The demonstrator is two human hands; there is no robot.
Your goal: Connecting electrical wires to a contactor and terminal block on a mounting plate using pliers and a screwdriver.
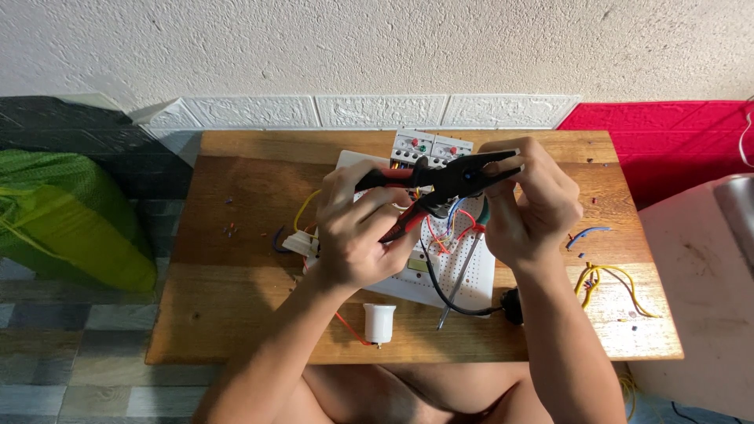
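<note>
left-hand fingers (pixel 369 206) grip the red-and-black wire stripper (pixel 440 182) handles; right-hand fingers (pixel 510 161) pinch its black tip.

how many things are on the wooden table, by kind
pliers: 1
screwdriver: 1
white perforated board: 1
grey switch units: 2
white lamp socket: 1
yellow wire bundle: 1
blue wire: 1
total: 8

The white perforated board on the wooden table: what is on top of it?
On the white perforated board lie red, yellow and black wires and a screwdriver; grey switch modules stand at its far edge. The hands with red-handled pliers cover its middle.
</note>
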